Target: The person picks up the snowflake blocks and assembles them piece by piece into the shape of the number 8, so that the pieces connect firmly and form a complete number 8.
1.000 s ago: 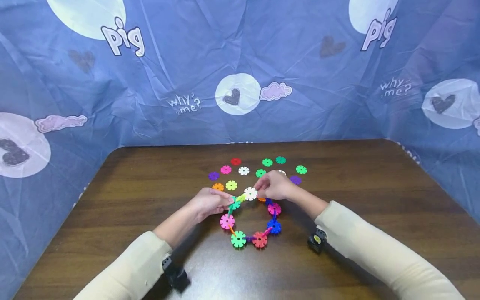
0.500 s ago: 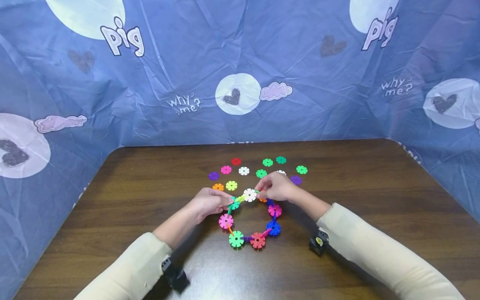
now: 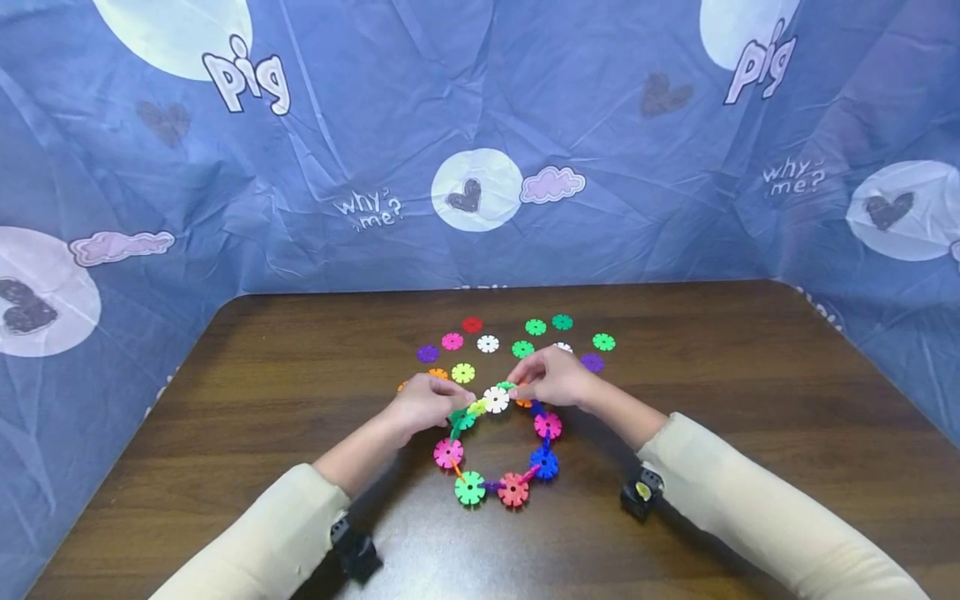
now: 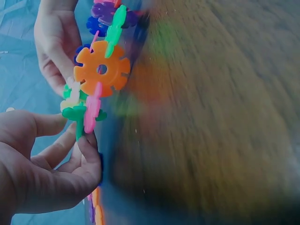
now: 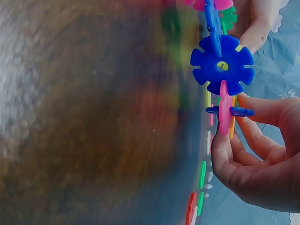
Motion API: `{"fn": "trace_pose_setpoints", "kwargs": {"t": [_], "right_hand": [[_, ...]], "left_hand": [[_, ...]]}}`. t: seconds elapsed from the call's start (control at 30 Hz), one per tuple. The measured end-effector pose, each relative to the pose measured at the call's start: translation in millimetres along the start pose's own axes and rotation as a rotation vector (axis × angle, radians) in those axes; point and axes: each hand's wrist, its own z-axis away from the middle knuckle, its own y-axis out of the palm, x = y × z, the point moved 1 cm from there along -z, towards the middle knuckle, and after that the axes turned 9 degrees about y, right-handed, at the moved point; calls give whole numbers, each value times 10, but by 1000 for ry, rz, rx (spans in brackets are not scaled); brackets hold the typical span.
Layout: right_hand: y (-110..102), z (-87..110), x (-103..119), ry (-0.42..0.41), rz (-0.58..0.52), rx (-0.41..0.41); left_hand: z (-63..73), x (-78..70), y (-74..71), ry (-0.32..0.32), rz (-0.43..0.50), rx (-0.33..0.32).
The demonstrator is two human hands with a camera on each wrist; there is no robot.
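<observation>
- Ring of discs (image 3: 513, 490) is slightly lower than before, below frame centre.
- We see left hand (image 3: 426, 405) pinching its upper-left part.
- Right hand (image 3: 555, 377) pinches its upper right, beside the white disc (image 3: 496, 400).

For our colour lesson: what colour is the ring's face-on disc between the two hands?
The disc is white; the head view shows it best.

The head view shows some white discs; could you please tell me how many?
3: one white disc in the ring, a second loose beyond it, a third partly behind the right hand; more may be hidden.
</observation>
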Motion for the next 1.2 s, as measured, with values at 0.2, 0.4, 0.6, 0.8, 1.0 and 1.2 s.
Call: {"fn": "trace_pose_setpoints", "kwargs": {"t": [0.2, 0.4, 0.6, 0.8, 1.0, 1.2], "right_hand": [[28, 15, -2, -14, 4, -1], [33, 40, 0, -21, 8, 2], [58, 91, 46, -87, 35, 11], [37, 122, 57, -89, 33, -7], [16, 148, 43, -94, -5, -14], [26, 166, 36, -101, -9, 18]], "left_hand": [[-34, -61, 52, 8, -76, 6], [-93, -72, 63, -19, -33, 67], [-105, -90, 66, -49, 91, 138], [-92, -90, 35, -77, 106, 114], [-75, -58, 5, -87, 126, 88], [-66, -39, 6, -67, 133, 68]]}}
